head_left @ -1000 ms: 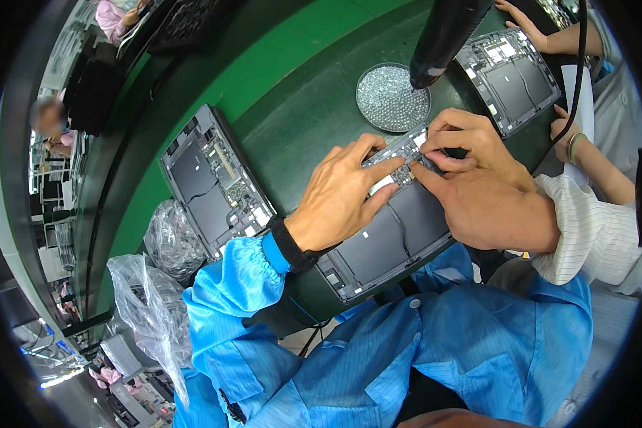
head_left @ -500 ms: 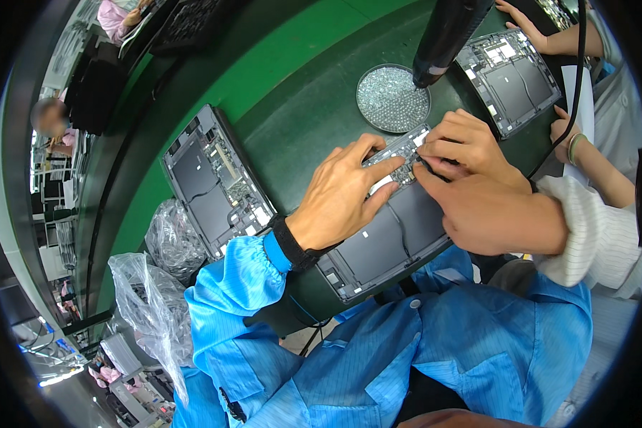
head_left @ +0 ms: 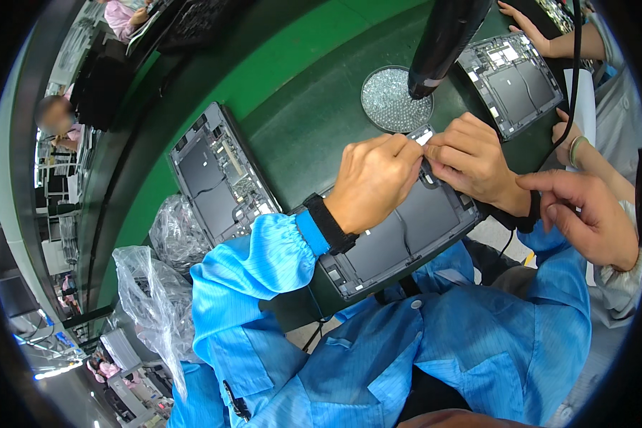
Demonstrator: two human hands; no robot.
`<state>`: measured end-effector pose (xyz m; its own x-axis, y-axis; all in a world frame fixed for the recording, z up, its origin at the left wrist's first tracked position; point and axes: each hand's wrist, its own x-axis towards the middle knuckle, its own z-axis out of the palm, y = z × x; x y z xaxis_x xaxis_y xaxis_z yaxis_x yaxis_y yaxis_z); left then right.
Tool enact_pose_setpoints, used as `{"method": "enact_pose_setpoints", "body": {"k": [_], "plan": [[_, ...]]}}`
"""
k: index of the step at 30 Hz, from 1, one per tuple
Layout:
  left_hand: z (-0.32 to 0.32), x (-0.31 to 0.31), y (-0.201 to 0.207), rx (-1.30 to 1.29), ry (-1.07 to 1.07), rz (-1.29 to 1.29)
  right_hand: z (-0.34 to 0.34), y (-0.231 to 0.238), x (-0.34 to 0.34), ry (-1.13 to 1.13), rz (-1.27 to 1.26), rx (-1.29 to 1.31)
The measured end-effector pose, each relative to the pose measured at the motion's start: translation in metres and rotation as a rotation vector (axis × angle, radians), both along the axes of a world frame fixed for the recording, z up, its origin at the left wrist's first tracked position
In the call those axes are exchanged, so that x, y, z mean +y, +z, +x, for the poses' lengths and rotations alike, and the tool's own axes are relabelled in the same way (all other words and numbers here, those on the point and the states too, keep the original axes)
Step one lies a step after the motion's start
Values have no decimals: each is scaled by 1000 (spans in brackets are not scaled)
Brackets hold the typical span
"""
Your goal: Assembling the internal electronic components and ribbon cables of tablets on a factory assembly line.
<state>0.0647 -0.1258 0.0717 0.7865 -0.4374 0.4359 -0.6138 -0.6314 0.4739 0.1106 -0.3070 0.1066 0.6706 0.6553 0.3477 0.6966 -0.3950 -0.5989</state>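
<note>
Since the earlier frame, the left hand [head_left: 378,175] has shifted to the right and now meets the right hand [head_left: 471,157], while the co-worker's pointing hand [head_left: 585,210] has drawn back and is now near the right wrist. The open laptop chassis [head_left: 371,260] lies in front of the person, at the near edge of the green table top [head_left: 299,135], and both hands are over its upper right part. The fingers of the left hand are bent and gathered close. The right hand has its thumb and fingers nearly together, beside the left fingertips. What is between the fingertips is too small and partly hidden, so I cannot tell if either hand grips something. A dark curved part [head_left: 429,176] shows just below the right fingers.

Beyond the hands stands a round dish [head_left: 363,104] filled with small shiny pieces [head_left: 392,107], and a black cylindrical tool [head_left: 449,43] reaches over its right side. A second open chassis [head_left: 201,167] lies to the left, near clear plastic bags [head_left: 150,307]. A third chassis [head_left: 510,82] lies at the upper right, with another person's hand [head_left: 531,32] close to its upper corner.
</note>
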Motion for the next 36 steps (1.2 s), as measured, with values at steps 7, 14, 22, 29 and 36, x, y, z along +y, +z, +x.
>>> {"method": "enact_pose_setpoints", "body": {"k": [7, 14, 22, 29, 36], "plan": [[-4, 2, 8, -198, -99, 46, -9, -34, -45, -42, 255, 247], [-8, 1, 7, -174, -99, 92, -11, -29, -45, -27, 218, 185], [-10, 15, 11, 153, 59, -42, 6, -43, -55, 75, 55, -107], [-16, 19, 5, 204, 34, 11, 5, -51, -53, 52, 87, -65], [-18, 19, 4, 257, 32, 20, 8, -47, -52, 80, 62, -69]]}}
